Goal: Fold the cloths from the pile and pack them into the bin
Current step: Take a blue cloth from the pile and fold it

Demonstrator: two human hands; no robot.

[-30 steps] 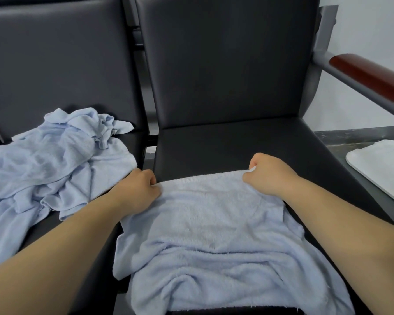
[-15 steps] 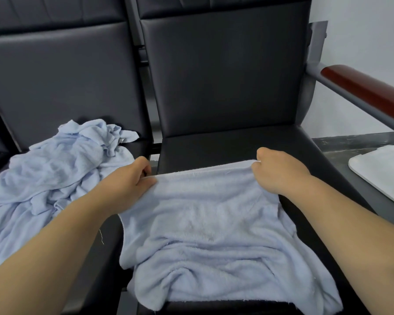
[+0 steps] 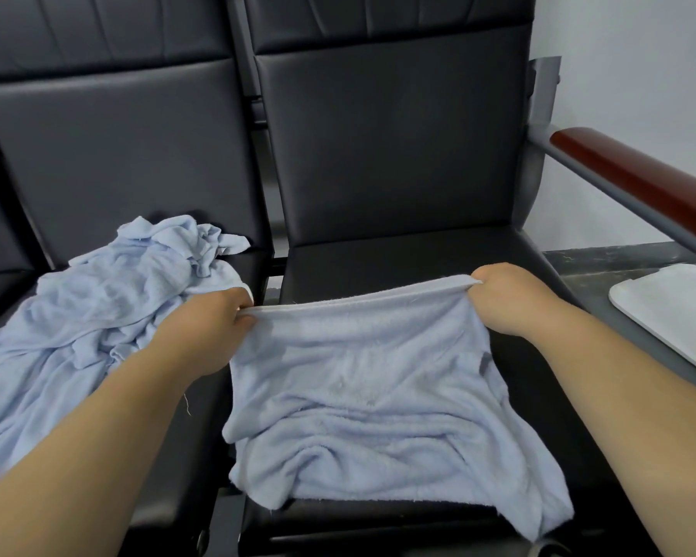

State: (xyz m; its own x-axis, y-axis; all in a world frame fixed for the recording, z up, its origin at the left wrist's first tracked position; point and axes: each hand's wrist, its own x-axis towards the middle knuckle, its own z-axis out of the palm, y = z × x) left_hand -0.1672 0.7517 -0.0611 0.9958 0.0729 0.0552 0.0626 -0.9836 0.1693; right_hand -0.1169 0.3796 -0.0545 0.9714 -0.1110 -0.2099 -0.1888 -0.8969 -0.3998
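Pale blue terry cloth [image 3: 362, 375], one: lies on the right seat [image 3: 378, 255], far edge lifted and pulled taut. Hands, two: left hand [image 3: 214, 335] and right hand [image 3: 507, 299], each grip closed in a pinch on one far corner of it. Pile [image 3: 109, 307] of crumpled blue cloths, one, number within unclear, on the left seat [image 3: 169, 428]. Black padded seats, two. White tray [image 3: 676, 311], one, far right. Brown armrest [image 3: 635, 182], one.

Your left hand [image 3: 218, 327], left of centre, and your right hand [image 3: 503, 295], right of centre, each pinch a far corner of the cloth [image 3: 358, 379], reaching in from the frame's bottom corners.
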